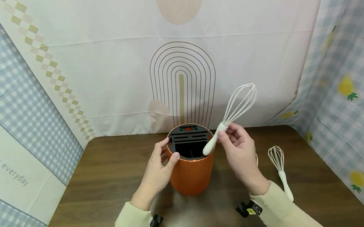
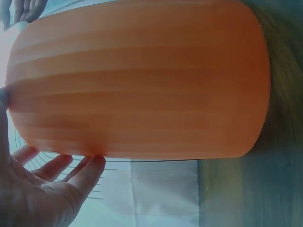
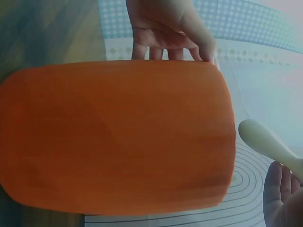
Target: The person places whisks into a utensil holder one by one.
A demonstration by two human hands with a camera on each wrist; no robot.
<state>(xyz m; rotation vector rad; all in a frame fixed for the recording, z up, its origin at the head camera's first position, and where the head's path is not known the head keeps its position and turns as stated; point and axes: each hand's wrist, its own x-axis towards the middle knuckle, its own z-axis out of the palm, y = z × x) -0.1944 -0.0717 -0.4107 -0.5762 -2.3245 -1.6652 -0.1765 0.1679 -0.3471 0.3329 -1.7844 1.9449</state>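
Observation:
An orange utensil holder (image 1: 191,178) with a black slotted insert (image 1: 189,136) stands upright on the table. My left hand (image 1: 157,169) grips its left side near the rim, thumb at the front and fingers farther back. In the left wrist view, those fingers (image 2: 87,175) lie against the ribbed orange wall. A white whisk (image 1: 218,133) is pinched between the thumb and fingers of my right hand (image 1: 241,153). Its wires point up and right, while the handle end (image 3: 258,135) slants down over the right part of the holder's rim.
A second white whisk (image 1: 283,177) lies on the wooden table (image 1: 109,179) right of my right hand. Part of a pale wire loop (image 1: 257,160) shows beside that hand, the rest hidden. A patterned white cloth (image 1: 116,79) hangs behind the table, with checked cloths at both sides.

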